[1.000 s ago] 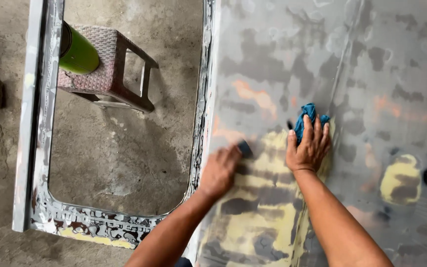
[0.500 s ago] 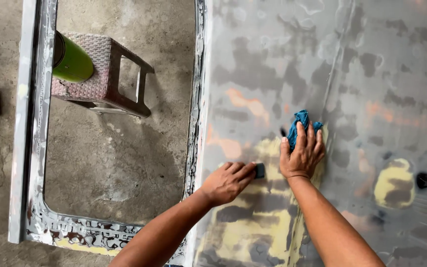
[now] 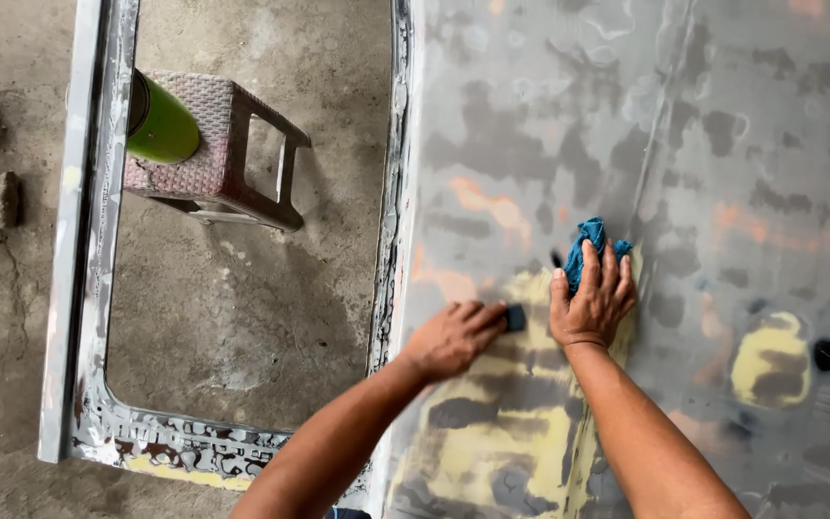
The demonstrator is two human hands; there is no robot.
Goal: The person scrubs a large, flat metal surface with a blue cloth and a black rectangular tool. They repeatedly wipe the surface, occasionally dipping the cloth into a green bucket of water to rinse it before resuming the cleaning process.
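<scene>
Left hand [image 3: 453, 336] sits just below the middle of the frame, fingers curled together and clamped on a small dark sanding block [image 3: 516, 317], which is pressed flat on the grey panel [image 3: 722, 144]. Just right of it, the right hand [image 3: 593, 303] lies palm down, fingers spread apart, pinning a blue cloth [image 3: 590, 235] that pokes out above the fingertips. Both work on a yellow filler patch [image 3: 492, 452] running down to the lower edge. Another yellow patch [image 3: 770, 360] sits at right, a black spot [image 3: 828, 354] beside it. Upper left, through the panel's window opening [image 3: 242, 288], a woven plastic stool [image 3: 218, 154] stands on the concrete floor [image 3: 232, 317] carrying a green can [image 3: 160, 125].
</scene>
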